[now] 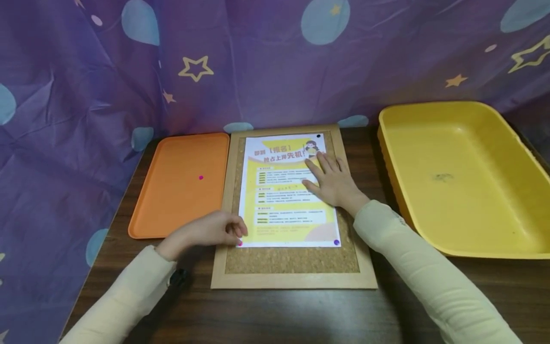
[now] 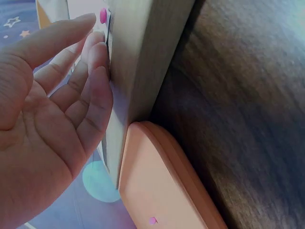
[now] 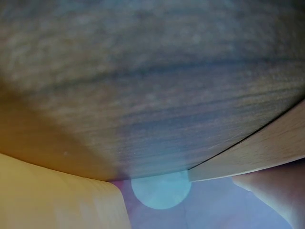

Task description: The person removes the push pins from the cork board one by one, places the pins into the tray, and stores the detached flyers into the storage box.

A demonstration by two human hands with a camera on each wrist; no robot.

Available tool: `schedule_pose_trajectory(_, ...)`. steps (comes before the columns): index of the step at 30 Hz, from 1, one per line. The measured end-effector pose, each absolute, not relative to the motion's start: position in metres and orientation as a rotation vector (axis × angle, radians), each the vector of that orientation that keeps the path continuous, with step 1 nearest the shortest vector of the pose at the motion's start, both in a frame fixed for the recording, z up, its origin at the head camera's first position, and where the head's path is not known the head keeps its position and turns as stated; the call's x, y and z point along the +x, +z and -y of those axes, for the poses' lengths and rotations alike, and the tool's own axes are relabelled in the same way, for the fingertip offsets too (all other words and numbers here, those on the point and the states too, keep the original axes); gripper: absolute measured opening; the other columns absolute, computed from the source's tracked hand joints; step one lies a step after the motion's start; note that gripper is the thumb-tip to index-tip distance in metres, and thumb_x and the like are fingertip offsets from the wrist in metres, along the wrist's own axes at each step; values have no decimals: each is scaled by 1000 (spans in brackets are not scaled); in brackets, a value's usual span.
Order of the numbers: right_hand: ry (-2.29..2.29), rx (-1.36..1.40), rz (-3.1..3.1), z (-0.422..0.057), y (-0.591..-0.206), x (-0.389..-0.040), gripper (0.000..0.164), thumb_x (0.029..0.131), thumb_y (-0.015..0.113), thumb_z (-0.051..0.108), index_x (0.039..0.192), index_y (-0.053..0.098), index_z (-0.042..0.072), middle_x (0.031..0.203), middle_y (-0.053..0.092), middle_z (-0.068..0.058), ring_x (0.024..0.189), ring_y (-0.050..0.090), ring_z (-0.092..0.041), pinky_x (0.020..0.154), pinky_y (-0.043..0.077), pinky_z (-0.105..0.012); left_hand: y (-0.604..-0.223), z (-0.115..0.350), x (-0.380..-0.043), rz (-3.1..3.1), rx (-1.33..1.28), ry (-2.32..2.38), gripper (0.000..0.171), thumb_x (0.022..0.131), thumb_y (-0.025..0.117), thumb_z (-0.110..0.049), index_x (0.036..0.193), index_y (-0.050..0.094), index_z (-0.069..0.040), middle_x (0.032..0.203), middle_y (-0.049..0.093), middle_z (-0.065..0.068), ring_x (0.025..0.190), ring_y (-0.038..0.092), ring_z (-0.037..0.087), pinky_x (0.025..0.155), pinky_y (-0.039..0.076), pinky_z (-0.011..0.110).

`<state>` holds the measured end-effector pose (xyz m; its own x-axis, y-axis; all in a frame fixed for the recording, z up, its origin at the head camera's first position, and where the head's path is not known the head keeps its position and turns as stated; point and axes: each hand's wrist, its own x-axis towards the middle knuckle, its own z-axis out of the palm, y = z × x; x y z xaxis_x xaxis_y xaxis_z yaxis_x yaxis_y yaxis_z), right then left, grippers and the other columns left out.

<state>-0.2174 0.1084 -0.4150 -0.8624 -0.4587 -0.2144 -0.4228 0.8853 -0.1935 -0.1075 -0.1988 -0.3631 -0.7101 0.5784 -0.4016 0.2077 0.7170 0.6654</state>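
Note:
A printed yellow-and-white poster lies on a wood-framed cork board. My left hand is at the poster's lower left corner, beside a pink push pin there. In the left wrist view its fingers are loosely bent, and the thumb tip is close to the pin without pinching it. Spread across the poster's right side, my right hand rests with straight fingers. A black push pin is at the upper right corner and a purple push pin at the lower right.
An orange tray left of the board carries another pink push pin. To the right stands a deep yellow bin. Behind the dark wooden table hangs a purple starry cloth.

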Motion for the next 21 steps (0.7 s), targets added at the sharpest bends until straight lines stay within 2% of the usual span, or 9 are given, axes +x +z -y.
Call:
schedule_pose_trajectory(12,-197,-663,-2797,-108,-416,-217,71,98,20,60,155,2,22,161,-5,-16,150,-4,-34,119,-4,-57,-364,198,-105,-2359,678,668,6,85,67,-5,90,67,-8,79,65,-1,72,53,3,66,46,18)
schedule_pose_trajectory(21,-180,-661,-2795,-107,-415,-218,71,98,20,60,155,1,22,161,-6,-16,150,-4,-34,119,-5,-57,-360,195,-104,-2410,738,558,3,85,69,-10,88,69,-8,77,65,-4,69,53,1,65,46,16)
